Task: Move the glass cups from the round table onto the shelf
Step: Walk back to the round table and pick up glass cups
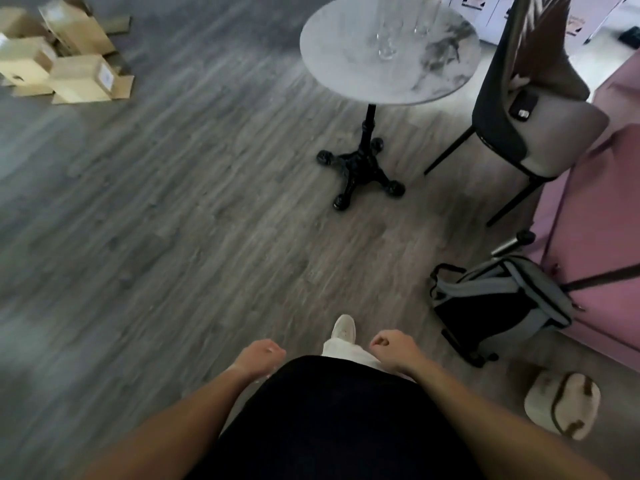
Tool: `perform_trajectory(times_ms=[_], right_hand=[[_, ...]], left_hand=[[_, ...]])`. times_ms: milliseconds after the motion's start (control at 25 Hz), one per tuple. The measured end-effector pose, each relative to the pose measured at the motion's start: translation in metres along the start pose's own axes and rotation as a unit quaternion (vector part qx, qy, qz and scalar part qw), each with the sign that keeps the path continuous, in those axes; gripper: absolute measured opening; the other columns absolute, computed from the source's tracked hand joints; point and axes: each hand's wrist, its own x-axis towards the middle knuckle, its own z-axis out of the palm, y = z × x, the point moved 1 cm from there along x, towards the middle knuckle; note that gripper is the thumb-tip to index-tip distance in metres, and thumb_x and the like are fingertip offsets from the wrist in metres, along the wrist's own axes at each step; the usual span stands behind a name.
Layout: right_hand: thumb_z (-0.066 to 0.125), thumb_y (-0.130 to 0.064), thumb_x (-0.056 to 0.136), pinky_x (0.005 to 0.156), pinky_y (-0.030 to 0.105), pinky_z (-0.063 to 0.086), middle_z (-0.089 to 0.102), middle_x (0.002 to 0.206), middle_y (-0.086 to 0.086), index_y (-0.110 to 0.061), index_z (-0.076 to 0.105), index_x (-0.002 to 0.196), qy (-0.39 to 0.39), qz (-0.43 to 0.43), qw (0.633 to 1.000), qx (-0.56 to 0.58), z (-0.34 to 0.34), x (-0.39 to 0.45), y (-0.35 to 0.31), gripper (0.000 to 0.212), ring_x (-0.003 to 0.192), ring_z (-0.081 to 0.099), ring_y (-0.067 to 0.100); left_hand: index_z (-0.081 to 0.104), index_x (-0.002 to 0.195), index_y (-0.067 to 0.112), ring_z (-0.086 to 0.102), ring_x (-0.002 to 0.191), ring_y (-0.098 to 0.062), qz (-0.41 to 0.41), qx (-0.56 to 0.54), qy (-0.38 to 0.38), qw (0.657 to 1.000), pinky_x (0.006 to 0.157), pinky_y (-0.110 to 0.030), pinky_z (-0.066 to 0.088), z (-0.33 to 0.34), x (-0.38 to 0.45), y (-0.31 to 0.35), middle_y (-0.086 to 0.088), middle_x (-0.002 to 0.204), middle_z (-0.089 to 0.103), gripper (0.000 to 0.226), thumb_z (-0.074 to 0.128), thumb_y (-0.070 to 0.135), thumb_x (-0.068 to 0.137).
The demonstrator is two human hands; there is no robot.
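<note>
A round grey marble-look table on a black pedestal stands ahead at the top of the view. On it stand clear glass cups, one tall glass near the middle and another further back; blur hides their exact number. My left hand and my right hand hang low in front of my body, far from the table, both with fingers curled and nothing in them. No shelf is in view.
A dark chair with a garment over it stands right of the table. A pink sofa runs along the right, a grey backpack and a beige bag beside it. Cardboard boxes lie at far left on the wooden floor.
</note>
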Motion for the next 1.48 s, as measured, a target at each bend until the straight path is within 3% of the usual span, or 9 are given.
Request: perform_trajectory(times_ms=[160, 280, 440, 600, 760, 880, 1160, 1320, 1480], right_hand=[[0.049, -0.03, 0.083, 0.087, 0.039, 0.053, 0.072, 0.094, 0.003, -0.014, 0.072, 0.091, 0.017, -0.024, 0.999, -0.029, -0.083, 0.05, -0.049, 0.029, 0.095, 0.065, 0.025], [0.049, -0.022, 0.088, 0.088, 0.045, 0.051, 0.068, 0.103, 0.018, -0.001, 0.066, 0.102, 0.024, -0.038, 0.998, -0.044, -0.113, 0.068, -0.073, 0.031, 0.103, 0.061, 0.037], [0.049, -0.021, 0.089, 0.093, 0.05, 0.048, 0.065, 0.112, 0.021, 0.0, 0.065, 0.106, -0.01, -0.012, 1.0, -0.025, -0.157, 0.121, -0.117, 0.032, 0.111, 0.058, 0.039], [0.048, -0.019, 0.091, 0.093, 0.047, 0.049, 0.065, 0.116, 0.021, 0.002, 0.065, 0.111, -0.007, 0.011, 1.0, -0.001, -0.204, 0.169, -0.164, 0.033, 0.112, 0.058, 0.038], [0.05, -0.023, 0.092, 0.092, 0.034, 0.049, 0.069, 0.114, 0.005, -0.012, 0.072, 0.105, 0.05, 0.023, 0.997, 0.061, -0.264, 0.204, -0.22, 0.028, 0.11, 0.062, 0.025], [0.05, -0.02, 0.089, 0.09, 0.037, 0.051, 0.071, 0.105, 0.011, -0.006, 0.071, 0.098, 0.113, 0.003, 0.988, 0.108, -0.305, 0.23, -0.272, 0.027, 0.102, 0.064, 0.03], [0.056, -0.024, 0.084, 0.064, 0.018, 0.04, 0.062, 0.081, -0.015, -0.031, 0.066, 0.089, 0.21, -0.019, 0.954, 0.214, -0.397, 0.286, -0.338, 0.013, 0.082, 0.059, 0.01], [0.055, -0.026, 0.084, 0.064, 0.022, 0.045, 0.064, 0.079, -0.012, -0.031, 0.062, 0.1, 0.25, -0.039, 0.94, 0.23, -0.448, 0.319, -0.351, 0.018, 0.079, 0.061, 0.013], [0.058, -0.031, 0.083, 0.077, 0.034, 0.048, 0.054, 0.103, -0.003, -0.032, 0.045, 0.125, 0.328, -0.075, 0.923, 0.186, -0.508, 0.344, -0.361, 0.044, 0.088, 0.059, 0.02]], left_hand=[[0.064, 0.082, 0.02, 0.064, 0.068, -0.014, 0.02, -0.044, 0.027, 0.998, 0.069, -0.03, 0.051, -0.067, 0.06, 0.075, 0.001, 0.078, 0.069, 0.013, 0.06, 0.029, 0.091], [0.065, 0.087, 0.022, 0.064, 0.071, -0.011, 0.046, -0.06, 0.045, 0.996, 0.072, -0.03, 0.052, -0.095, 0.086, 0.115, 0.003, 0.08, 0.07, 0.012, 0.061, 0.032, 0.091], [0.064, 0.084, 0.025, 0.062, 0.058, -0.008, 0.029, -0.049, -0.015, 0.998, 0.053, -0.023, 0.045, -0.14, 0.156, 0.172, 0.0, 0.08, 0.071, 0.011, 0.062, 0.036, 0.088], [0.064, 0.081, 0.025, 0.063, 0.063, -0.009, 0.071, -0.022, -0.016, 0.997, 0.068, -0.026, 0.049, -0.202, 0.228, 0.231, 0.002, 0.079, 0.07, 0.011, 0.062, 0.032, 0.089], [0.066, 0.084, 0.026, 0.064, 0.077, -0.01, 0.106, 0.049, -0.042, 0.992, 0.07, -0.026, 0.048, -0.271, 0.285, 0.287, 0.006, 0.085, 0.069, 0.012, 0.061, 0.037, 0.088], [0.063, 0.082, 0.029, 0.065, 0.079, -0.014, 0.127, 0.084, -0.05, 0.987, 0.075, -0.03, 0.052, -0.322, 0.321, 0.326, 0.006, 0.083, 0.067, 0.011, 0.061, 0.037, 0.088], [0.062, 0.086, 0.031, 0.063, 0.085, -0.012, 0.172, 0.125, -0.058, 0.975, 0.079, -0.031, 0.049, -0.378, 0.373, 0.404, 0.011, 0.088, 0.065, 0.012, 0.06, 0.043, 0.088], [0.062, 0.089, 0.028, 0.063, 0.081, -0.014, 0.182, 0.087, -0.024, 0.979, 0.077, -0.03, 0.049, -0.398, 0.39, 0.456, 0.007, 0.089, 0.066, 0.013, 0.059, 0.04, 0.091], [0.064, 0.086, 0.028, 0.066, 0.081, -0.014, 0.173, 0.042, 0.007, 0.984, 0.074, -0.03, 0.052, -0.413, 0.401, 0.502, 0.005, 0.089, 0.069, 0.013, 0.059, 0.04, 0.089]])
